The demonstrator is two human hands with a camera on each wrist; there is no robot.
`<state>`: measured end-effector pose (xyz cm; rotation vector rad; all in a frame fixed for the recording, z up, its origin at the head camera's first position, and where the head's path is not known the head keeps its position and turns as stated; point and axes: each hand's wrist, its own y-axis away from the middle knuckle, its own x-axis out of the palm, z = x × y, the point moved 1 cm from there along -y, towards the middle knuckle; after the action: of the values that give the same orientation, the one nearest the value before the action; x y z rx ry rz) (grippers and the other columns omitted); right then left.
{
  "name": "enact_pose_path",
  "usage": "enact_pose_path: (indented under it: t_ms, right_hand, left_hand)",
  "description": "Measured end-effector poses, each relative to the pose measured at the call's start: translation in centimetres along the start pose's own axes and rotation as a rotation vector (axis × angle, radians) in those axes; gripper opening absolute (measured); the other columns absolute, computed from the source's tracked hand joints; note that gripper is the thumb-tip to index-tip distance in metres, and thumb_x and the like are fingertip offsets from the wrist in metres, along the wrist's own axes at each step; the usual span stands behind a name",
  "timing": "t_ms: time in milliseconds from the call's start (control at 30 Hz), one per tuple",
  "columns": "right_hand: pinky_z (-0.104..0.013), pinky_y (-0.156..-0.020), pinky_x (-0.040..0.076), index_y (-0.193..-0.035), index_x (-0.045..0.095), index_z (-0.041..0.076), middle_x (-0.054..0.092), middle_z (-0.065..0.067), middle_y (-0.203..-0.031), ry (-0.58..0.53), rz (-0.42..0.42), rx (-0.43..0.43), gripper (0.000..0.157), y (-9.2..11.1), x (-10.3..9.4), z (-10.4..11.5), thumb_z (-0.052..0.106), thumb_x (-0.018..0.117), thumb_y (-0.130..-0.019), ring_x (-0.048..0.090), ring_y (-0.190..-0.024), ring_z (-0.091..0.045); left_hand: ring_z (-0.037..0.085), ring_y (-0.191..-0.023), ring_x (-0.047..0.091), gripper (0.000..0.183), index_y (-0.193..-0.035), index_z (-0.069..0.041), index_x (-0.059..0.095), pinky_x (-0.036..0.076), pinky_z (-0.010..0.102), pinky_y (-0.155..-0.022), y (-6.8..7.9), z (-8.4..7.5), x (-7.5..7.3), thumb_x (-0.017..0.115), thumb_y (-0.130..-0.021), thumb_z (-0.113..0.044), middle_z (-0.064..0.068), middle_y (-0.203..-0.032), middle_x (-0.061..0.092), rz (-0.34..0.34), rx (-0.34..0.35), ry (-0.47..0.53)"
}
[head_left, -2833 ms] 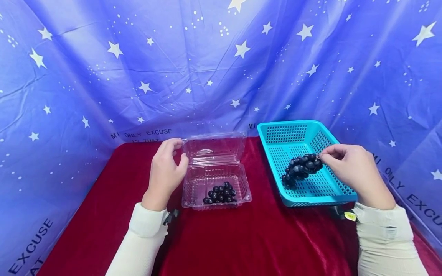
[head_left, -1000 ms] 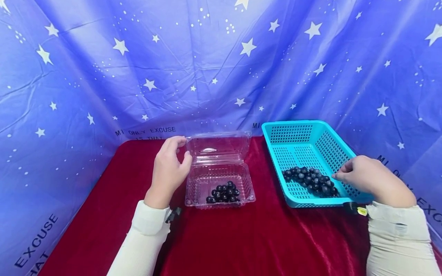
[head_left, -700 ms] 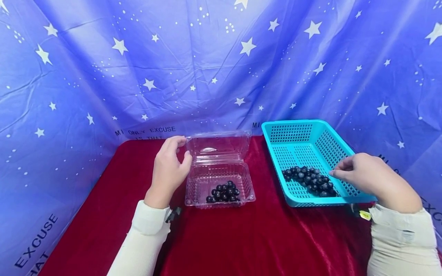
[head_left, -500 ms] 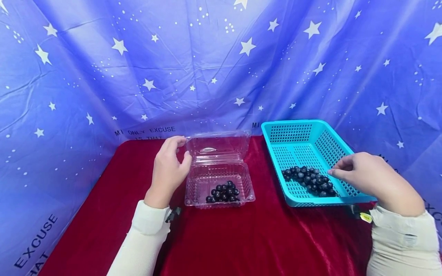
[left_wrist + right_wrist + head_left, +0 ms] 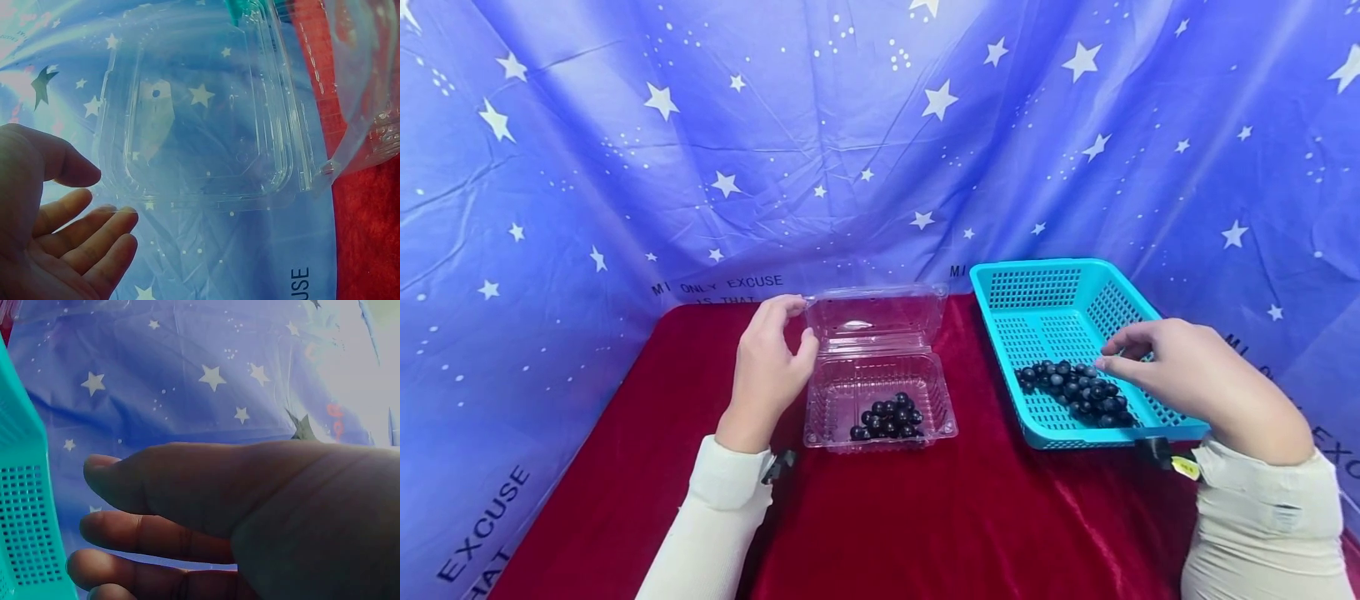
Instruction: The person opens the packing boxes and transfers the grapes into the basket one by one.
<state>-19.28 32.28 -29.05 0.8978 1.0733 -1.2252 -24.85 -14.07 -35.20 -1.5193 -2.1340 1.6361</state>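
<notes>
A bunch of dark grapes (image 5: 1075, 392) lies on the bottom of a turquoise plastic basket (image 5: 1037, 436). Over the basket's right side is my right hand (image 5: 1206, 383), holding nothing, its thumb and fingers apart. In the right wrist view the basket's slotted wall (image 5: 28, 525) stands to the left of these fingers. A clear plastic clamshell box (image 5: 831, 383) stands left of the basket with its lid (image 5: 880, 312) raised. Several dark grapes (image 5: 891, 418) sit in its near part. My left hand (image 5: 767, 367) has loosely bent fingers, their tips right at the lid's left edge.
Dark red cloth (image 5: 925, 517) covers the table. A blue curtain with white stars (image 5: 850, 108) hangs behind and on both sides, close behind the box and basket.
The bunch of grapes, earlier pinched by my right hand above the basket, now lies in it. That hand has let go and recently risen slightly. My left hand stays beside the lid.
</notes>
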Motion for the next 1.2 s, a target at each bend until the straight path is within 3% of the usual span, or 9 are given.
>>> enact_pose_path:
  t_ms: [300,700,1200]
  right_hand:
    - [-0.035,-0.071,0.048,-0.105,0.078,0.021,0.075,0.007,-0.095,0.009,-0.083,-0.058,0.025,-0.3,-0.5,3.2,0.043,0.069,-0.096,0.063,-0.084,-0.017]
    - [-0.032,-0.061,0.044,-0.096,0.078,0.024,0.073,0.007,-0.083,-0.1,-0.271,-0.131,0.014,-0.7,0.5,8.6,0.035,0.069,-0.097,0.057,-0.062,-0.012]
    - [-0.034,-0.065,0.051,-0.099,0.078,0.019,0.072,0.003,-0.088,-0.215,-0.321,-0.178,0.01,-1.2,2.9,11.5,0.027,0.073,-0.095,0.064,-0.072,-0.014]
  left_hand:
    - [0.029,-0.116,0.065,0.035,-0.122,0.0,0.065,0.055,0.045,-0.104,-0.1,-0.2,0.0,0.07,-0.087,-0.005,0.013,-0.125,0.067,0.003,0.012,-0.019]
    - [0.027,-0.116,0.064,0.037,-0.122,-0.002,0.066,0.056,0.044,-0.102,0.0,-0.1,0.0,0.072,-0.086,-0.004,0.013,-0.125,0.067,0.005,0.02,-0.025]
    - [0.028,-0.121,0.064,0.039,-0.123,-0.002,0.065,0.053,0.045,-0.107,0.1,-0.3,0.1,0.073,-0.085,-0.004,0.013,-0.125,0.066,0.015,0.023,-0.039]
